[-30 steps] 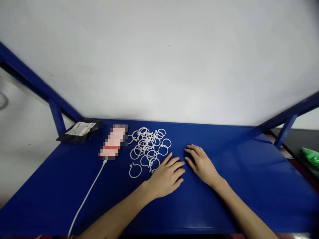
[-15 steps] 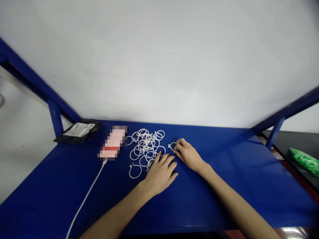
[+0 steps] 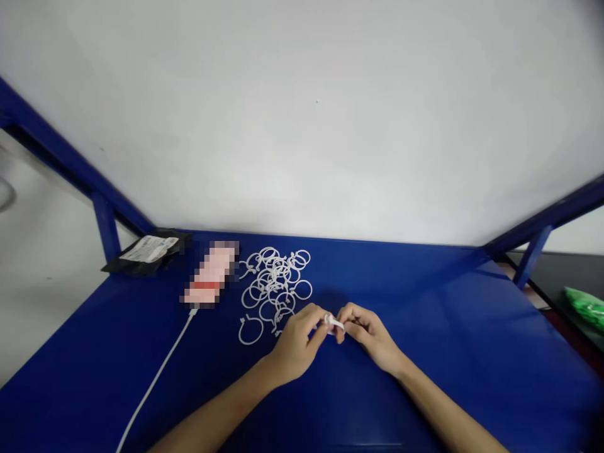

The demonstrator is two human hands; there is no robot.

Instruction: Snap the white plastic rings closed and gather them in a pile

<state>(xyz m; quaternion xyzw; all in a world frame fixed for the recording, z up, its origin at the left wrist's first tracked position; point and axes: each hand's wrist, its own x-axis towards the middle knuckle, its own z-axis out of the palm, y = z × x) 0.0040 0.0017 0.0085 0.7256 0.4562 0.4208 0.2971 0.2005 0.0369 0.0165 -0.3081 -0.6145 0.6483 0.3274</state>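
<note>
Between my two hands is one white plastic ring (image 3: 336, 323), seen nearly edge-on above the table. My left hand (image 3: 302, 336) pinches its clasp end between thumb and forefinger. From the other side, my right hand (image 3: 370, 333) grips the ring with closed fingers, hiding part of it. Beyond and to the left of my left hand lies a loose pile of white plastic rings (image 3: 276, 277), several overlapping. A separate ring (image 3: 250, 330) with its clasp ends apart rests at the near left of the pile.
Left of the pile lies a pixelated pink phone-like object (image 3: 207, 280) with a white cable (image 3: 158, 375) running toward me. A black package (image 3: 150, 251) with a white label is at the back left. A green bag (image 3: 585, 305) sits beyond the blue table (image 3: 448, 327) at right.
My right hand has brought the ring nearer to me. My left hand has moved from the pile's edge, closing on the ring. The view has shifted slightly.
</note>
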